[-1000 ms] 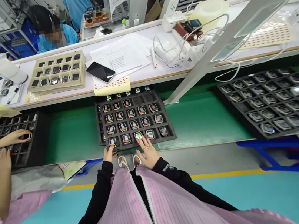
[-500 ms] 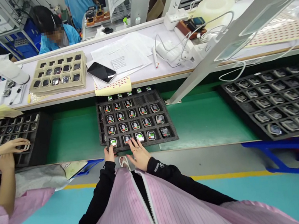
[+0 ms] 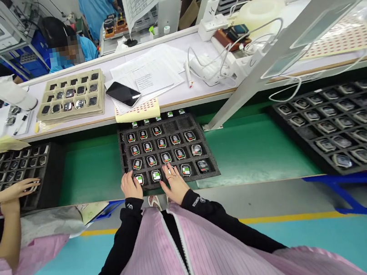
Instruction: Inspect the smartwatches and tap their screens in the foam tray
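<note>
Black tray [image 3: 184, 123]: on green bench [image 3: 240, 147], far end beneath shelf [image 3: 205, 97]; rows crosswise, long axis cannot be told.
Watches [image 3: 185, 170]: screens up.
Left hand [image 3: 131, 185]: at near-left corner; grip cannot be told.
Right hand [image 3: 176, 184]: unclenched, fingers over near row.

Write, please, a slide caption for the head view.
Left hand and right hand at the near row of watch-like devices in a black tray, above a green worktop.
</note>
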### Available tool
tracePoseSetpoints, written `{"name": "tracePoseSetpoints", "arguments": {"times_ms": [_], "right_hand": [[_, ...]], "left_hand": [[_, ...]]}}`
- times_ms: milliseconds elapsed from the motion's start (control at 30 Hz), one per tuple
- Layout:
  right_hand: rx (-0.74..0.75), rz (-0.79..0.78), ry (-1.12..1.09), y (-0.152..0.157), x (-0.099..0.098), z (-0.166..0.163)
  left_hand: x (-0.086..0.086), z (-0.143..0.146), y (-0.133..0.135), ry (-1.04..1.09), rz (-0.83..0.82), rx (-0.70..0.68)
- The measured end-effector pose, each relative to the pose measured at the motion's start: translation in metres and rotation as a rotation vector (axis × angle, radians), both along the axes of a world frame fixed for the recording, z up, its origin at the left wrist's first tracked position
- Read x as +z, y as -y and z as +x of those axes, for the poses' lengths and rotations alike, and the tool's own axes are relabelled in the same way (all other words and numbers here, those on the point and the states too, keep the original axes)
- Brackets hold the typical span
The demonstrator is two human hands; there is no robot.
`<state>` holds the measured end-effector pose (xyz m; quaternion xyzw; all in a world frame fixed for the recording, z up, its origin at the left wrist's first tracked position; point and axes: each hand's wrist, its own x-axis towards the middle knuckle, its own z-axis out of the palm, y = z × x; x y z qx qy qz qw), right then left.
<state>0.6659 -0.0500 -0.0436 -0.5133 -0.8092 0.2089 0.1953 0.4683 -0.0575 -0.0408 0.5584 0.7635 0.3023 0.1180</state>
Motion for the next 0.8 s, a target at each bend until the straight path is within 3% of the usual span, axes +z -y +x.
{"name": "tracePoseSetpoints", "arguments": {"times_ms": [233,800], "right_hand": [[0.022,-0.046,0.105,-0.016,-0.005,-0.009],[0.054,-0.037,0.077,-0.032,0.01,-0.012]], "left_hand": [[-0.002,0.003,-0.008,-0.152,-0.038,-0.161],[0.008,0.012,-0.015,-0.317,-0.142,-0.188]]}}
